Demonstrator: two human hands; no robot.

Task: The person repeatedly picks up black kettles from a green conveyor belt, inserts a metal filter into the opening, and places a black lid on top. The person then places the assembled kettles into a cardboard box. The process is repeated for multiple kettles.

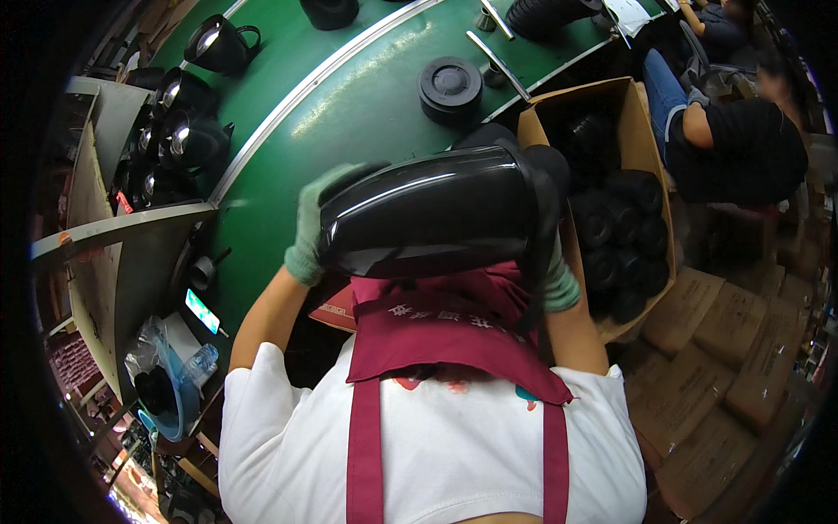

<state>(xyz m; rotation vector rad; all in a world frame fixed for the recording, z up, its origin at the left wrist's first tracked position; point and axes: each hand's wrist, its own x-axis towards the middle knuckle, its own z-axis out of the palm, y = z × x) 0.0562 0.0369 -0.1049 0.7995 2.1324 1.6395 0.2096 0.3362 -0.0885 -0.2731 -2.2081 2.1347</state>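
Holding a glossy black container [428,214] on its side, the person across from me has it before the maroon apron [454,327], at the near edge of the green surface [349,118]. The gloved left hand [308,218] curls closed around one end; the right hand [559,275] grips the other, its fingers mostly lost against the black. Beyond sits a round black lid [450,85]. Black jugs [188,140] crowd the left, and an open cardboard box [661,188] of black round parts [615,223] stands at right.
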